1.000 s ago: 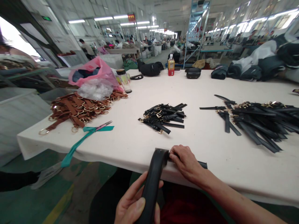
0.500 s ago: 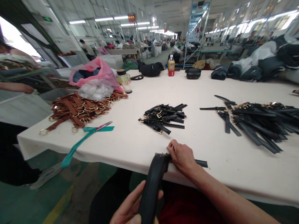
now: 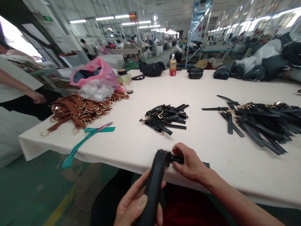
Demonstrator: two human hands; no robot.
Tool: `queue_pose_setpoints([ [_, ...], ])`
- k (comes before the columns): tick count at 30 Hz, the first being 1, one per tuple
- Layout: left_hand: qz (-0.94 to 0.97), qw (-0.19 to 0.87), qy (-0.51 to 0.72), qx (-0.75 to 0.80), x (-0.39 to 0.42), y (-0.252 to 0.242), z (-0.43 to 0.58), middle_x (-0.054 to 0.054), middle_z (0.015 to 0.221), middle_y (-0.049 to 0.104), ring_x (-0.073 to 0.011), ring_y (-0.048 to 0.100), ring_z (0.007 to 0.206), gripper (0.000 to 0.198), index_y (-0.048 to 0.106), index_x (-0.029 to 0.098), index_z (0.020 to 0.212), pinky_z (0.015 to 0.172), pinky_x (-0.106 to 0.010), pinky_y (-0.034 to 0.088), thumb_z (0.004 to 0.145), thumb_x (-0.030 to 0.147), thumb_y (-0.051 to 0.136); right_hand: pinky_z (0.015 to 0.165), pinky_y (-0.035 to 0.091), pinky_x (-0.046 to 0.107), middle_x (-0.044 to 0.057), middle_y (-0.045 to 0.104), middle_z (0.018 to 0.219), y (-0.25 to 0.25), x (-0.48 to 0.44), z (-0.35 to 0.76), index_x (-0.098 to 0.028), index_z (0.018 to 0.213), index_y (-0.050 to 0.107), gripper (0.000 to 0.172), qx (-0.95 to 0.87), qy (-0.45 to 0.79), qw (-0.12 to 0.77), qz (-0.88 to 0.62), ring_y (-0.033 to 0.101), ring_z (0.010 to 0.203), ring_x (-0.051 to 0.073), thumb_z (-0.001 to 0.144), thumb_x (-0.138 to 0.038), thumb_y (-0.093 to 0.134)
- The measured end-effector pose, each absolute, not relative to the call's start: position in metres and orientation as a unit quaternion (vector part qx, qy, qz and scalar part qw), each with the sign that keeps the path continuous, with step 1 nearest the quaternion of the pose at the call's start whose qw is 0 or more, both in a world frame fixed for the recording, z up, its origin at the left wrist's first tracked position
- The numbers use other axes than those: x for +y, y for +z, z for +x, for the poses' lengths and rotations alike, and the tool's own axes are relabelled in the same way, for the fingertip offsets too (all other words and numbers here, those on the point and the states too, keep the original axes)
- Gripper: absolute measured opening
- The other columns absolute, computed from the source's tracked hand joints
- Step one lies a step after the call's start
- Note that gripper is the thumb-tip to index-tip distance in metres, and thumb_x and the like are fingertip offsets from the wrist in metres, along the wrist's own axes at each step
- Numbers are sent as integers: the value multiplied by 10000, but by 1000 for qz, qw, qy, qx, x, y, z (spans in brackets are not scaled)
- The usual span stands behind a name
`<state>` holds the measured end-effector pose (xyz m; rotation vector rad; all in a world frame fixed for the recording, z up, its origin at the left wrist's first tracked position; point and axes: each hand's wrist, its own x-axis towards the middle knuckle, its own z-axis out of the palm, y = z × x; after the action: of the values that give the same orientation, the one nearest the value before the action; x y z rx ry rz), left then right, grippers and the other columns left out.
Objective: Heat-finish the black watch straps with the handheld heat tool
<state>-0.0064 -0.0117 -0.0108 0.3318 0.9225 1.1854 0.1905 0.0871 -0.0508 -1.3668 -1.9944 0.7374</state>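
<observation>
A wide black strap [image 3: 152, 185] with a smooth, leather-like surface rises from the lower middle and bends right over the table's near edge. My left hand [image 3: 138, 201] is wrapped round its lower length, thumb on top. At the bent end, my right hand [image 3: 188, 161] is closed on a narrow black strap piece [image 3: 177, 159], fingers curled about it. The tail of that piece shows beyond my wrist; the join between the two is partly hidden by my fingers. Ahead lies a small pile of short black straps [image 3: 164, 119] with gold buckles.
A larger heap of black straps [image 3: 263, 122] covers the right side. Brown straps with gold rings [image 3: 77, 110] lie left, beside a pink bag [image 3: 94, 70]. Scissors [image 3: 104, 126] rest on a green ribbon [image 3: 81, 142]. A drink bottle [image 3: 172, 65] stands behind. A person [image 3: 21, 78] is at far left.
My right hand has turned and slid slightly right, now round the narrow strap piece. The wide strap's bent end has risen a little. The person at far left has moved closer to the table.
</observation>
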Motion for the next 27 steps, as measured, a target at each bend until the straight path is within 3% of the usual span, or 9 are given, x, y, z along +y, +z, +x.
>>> queue_pose_setpoints([
  [7,158,731,518,414,-6,-4,-5,-175,915,742,-206,631,399,456,581,199,1212,283,-216,363,763,237,649,754,402,296,29,563,865,-63,85,190,-202,866,580,158,-771,208,315,-512,504,845,176,716,-203,630],
  [10,184,732,513,410,-3,-5,-6,-143,812,751,-207,625,376,447,555,201,1225,299,-219,377,784,231,626,752,405,299,36,558,847,-64,86,190,-201,853,616,114,-777,211,299,-513,503,832,176,743,-229,629],
  [20,184,724,505,433,9,1,-1,-178,864,745,-203,603,350,526,482,162,1258,303,-252,408,761,222,645,741,388,290,20,547,814,-61,85,192,-181,792,585,101,-763,228,294,-529,492,802,165,713,-194,646],
  [27,191,703,508,460,1,6,-2,-157,848,745,-175,581,337,520,533,182,1241,284,-219,339,747,280,659,719,382,282,14,550,811,-61,86,191,-189,787,589,111,-755,234,304,-531,494,798,165,698,-179,656],
])
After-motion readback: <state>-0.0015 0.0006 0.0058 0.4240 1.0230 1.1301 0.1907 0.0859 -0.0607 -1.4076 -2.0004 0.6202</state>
